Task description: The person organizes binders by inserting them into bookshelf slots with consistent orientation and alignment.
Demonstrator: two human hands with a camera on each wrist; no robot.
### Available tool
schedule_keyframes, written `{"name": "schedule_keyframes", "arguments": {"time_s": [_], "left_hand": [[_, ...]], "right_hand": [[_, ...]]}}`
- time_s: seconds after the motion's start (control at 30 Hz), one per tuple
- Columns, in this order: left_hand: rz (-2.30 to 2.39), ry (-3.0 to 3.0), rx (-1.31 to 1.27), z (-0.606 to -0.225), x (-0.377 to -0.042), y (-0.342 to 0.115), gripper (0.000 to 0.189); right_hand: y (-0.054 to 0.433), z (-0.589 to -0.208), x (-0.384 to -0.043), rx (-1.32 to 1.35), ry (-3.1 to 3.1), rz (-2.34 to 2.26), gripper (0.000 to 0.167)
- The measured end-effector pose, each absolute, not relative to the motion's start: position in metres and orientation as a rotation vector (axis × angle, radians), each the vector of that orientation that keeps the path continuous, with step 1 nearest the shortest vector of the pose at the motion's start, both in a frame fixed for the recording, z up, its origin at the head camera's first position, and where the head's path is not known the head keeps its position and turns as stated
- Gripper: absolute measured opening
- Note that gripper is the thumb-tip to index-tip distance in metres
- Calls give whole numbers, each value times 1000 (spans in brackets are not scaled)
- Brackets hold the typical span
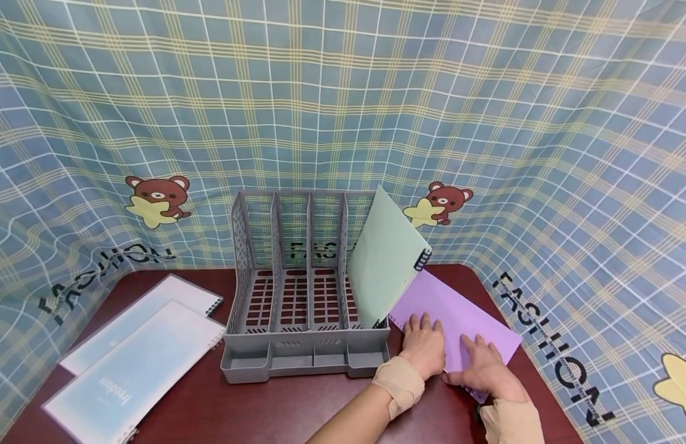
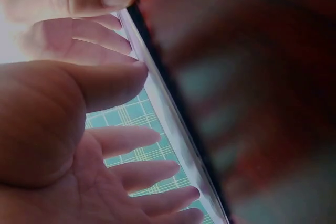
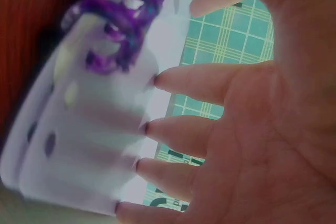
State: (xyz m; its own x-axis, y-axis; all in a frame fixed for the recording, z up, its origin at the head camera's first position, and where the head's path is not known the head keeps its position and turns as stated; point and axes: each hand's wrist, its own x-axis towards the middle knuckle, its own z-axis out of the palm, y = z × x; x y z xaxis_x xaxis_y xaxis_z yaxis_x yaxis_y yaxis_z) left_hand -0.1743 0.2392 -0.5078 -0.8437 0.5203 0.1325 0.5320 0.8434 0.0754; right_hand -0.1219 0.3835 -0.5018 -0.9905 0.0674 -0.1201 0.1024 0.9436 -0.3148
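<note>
A purple spiral notebook lies flat on the table, to the right of the grey desk organizer. On its cover rest the fingertips of my left hand, with the thumb at the near edge. My right hand is spread beside it, fingers fairly straight and tips touching the cover. The right wrist view shows the purple coil binding close to that hand. Tilted in the organizer's rightmost slot stands a pale green spiral notebook, its corner overlapping the purple one in the head view.
Two white-and-blue spiral notebooks, the nearer overlapping the farther, lie left of the organizer. Tall dividers form its slots, with small trays along the front. A plaid curtain surrounds the dark red table at the back and sides.
</note>
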Motion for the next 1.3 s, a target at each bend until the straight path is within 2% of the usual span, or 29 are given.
{"name": "schedule_keyframes", "arguments": {"time_s": [0.33, 0.67, 0.97, 1.1, 1.3], "left_hand": [[-160, -2887, -853, -506, -178, 239, 55], [-218, -2863, -946, -494, -176, 234, 17], [-109, -2851, -1034, -484, -171, 230, 12], [-72, -2790, -999, -487, -174, 230, 8], [-68, -2758, -957, -492, -177, 232, 4]], "right_hand": [[377, -497, -124, 143, 2962, -526, 92], [376, -488, -121, 152, 2988, -602, 68], [381, -483, -119, 183, 3004, -630, 60], [381, -482, -119, 175, 3023, -618, 44], [378, -481, -117, 195, 3040, -550, 29]]}}
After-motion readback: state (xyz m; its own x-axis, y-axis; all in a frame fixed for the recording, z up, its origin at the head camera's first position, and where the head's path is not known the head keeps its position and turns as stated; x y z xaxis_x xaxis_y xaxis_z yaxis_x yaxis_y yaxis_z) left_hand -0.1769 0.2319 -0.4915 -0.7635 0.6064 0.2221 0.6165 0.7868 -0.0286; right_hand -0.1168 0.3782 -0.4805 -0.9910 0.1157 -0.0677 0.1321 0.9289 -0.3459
